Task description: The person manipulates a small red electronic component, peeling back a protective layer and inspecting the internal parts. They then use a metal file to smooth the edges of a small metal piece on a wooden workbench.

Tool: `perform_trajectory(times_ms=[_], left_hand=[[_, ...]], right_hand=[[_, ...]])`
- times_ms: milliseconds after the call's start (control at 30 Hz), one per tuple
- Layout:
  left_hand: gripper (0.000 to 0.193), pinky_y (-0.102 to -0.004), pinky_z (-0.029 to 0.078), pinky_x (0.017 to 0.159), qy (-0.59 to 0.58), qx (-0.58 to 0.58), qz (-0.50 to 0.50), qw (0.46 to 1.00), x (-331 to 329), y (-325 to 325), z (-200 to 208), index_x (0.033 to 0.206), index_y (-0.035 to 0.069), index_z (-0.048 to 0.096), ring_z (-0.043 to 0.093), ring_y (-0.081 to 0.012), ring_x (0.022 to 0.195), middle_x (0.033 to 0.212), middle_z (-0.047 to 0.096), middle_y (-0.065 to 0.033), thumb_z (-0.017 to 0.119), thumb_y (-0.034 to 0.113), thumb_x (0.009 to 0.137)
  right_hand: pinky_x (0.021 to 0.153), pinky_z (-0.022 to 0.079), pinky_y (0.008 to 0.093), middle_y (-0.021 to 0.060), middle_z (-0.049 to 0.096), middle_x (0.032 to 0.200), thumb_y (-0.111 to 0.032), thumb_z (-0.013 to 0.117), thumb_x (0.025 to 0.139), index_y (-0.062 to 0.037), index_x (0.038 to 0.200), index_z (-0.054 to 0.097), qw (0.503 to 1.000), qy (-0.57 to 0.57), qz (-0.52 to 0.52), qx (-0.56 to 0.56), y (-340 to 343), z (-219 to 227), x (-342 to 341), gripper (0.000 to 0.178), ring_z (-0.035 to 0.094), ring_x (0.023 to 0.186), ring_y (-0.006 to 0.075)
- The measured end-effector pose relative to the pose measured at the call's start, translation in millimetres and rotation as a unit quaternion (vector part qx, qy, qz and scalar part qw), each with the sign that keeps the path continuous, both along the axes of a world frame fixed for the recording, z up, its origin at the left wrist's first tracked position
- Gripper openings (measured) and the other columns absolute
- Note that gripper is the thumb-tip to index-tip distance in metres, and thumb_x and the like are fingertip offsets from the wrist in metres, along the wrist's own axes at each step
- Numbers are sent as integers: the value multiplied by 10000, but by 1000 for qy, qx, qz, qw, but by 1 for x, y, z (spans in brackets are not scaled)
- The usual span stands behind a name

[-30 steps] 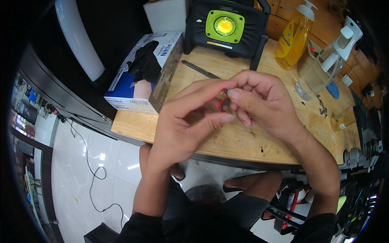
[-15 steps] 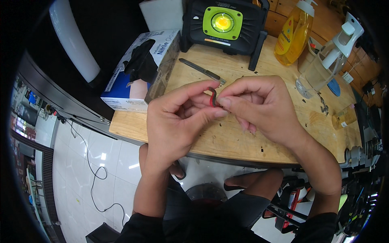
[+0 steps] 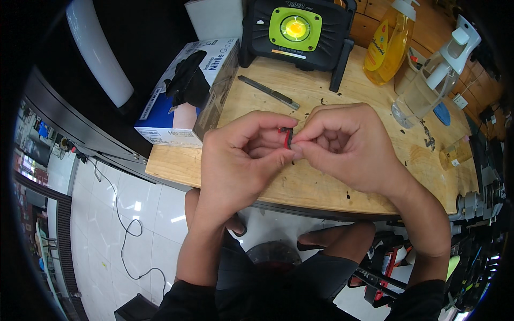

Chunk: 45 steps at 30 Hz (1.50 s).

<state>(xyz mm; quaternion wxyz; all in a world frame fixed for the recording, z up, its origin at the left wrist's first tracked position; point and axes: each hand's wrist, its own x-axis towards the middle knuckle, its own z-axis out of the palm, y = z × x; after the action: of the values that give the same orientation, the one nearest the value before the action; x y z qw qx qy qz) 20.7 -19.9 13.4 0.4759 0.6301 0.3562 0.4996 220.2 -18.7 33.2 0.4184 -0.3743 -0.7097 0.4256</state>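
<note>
Between my two hands, above the near part of the wooden table, is a small red and black piece [image 3: 288, 139], thin and slightly curved. The thumb and fingers of my left hand [image 3: 243, 155] pinch it at its top and bottom ends. My right hand [image 3: 348, 144] presses thumb and forefinger together against its right side. The right fingertips partly cover the piece, so its exact kind cannot be made out. Beyond my hands a grey utility knife [image 3: 267, 92] lies on the table.
A box of black gloves [image 3: 187, 91] stands at the left, beside a lit work lamp [image 3: 296, 32]. To the right are an amber pump bottle [image 3: 388, 43], a clear spray bottle [image 3: 428, 85] and a small jar [image 3: 455, 155]. Dark scraps dot the wooden tabletop [image 3: 321, 195].
The red and black piece has turned, from a curled S shape to a straighter, more upright strip. Both hands have shifted slightly, and the right fingers have curled in more.
</note>
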Motion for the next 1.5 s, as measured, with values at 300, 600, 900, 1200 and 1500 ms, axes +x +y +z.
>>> perform_trajectory(times_ms=[300, 600, 900, 1200, 1500], left_hand=[[371, -193, 578, 791, 45, -1, 13, 999, -1, 1, -2, 1119, -50, 691, 691, -73, 854, 963, 724, -70, 835, -106, 782], [303, -201, 557, 744, 77, 17, -11, 997, -1, 0, -2, 1005, -16, 713, 673, -61, 819, 903, 714, -38, 875, -72, 754], [291, -217, 550, 704, 188, 110, -33, 975, -2, -2, -2, 900, 10, 682, 685, -59, 764, 811, 726, -21, 894, -42, 708], [274, -194, 522, 662, 169, 110, -8, 979, -4, -1, -6, 879, 17, 670, 655, -35, 730, 789, 701, -1, 898, -20, 732], [250, -225, 526, 634, 138, 57, -42, 988, -5, 3, -5, 904, 5, 644, 646, -70, 682, 762, 673, -31, 842, -56, 765]], right_hand=[[506, 357, 209, -38, 599, 646, -26, 748, 897, 16, 867, 723, 999, -45, 5, -8, 1, 2, 3, 58, 479, 584, -5], [586, 399, 169, -20, 686, 826, 4, 741, 934, 21, 939, 722, 988, -71, 65, -123, 4, 11, 13, 25, 558, 713, -16], [526, 411, 263, 13, 599, 616, -60, 768, 836, -6, 795, 710, 978, -151, 88, -110, 0, 22, 14, 90, 518, 560, 72], [541, 439, 283, 74, 613, 619, -53, 766, 810, 1, 796, 690, 982, -180, 56, 8, -3, 19, 7, 94, 534, 548, 114], [532, 424, 298, 68, 611, 627, -58, 764, 842, 0, 830, 705, 979, -192, 68, -9, -2, 21, 10, 84, 524, 548, 111]])
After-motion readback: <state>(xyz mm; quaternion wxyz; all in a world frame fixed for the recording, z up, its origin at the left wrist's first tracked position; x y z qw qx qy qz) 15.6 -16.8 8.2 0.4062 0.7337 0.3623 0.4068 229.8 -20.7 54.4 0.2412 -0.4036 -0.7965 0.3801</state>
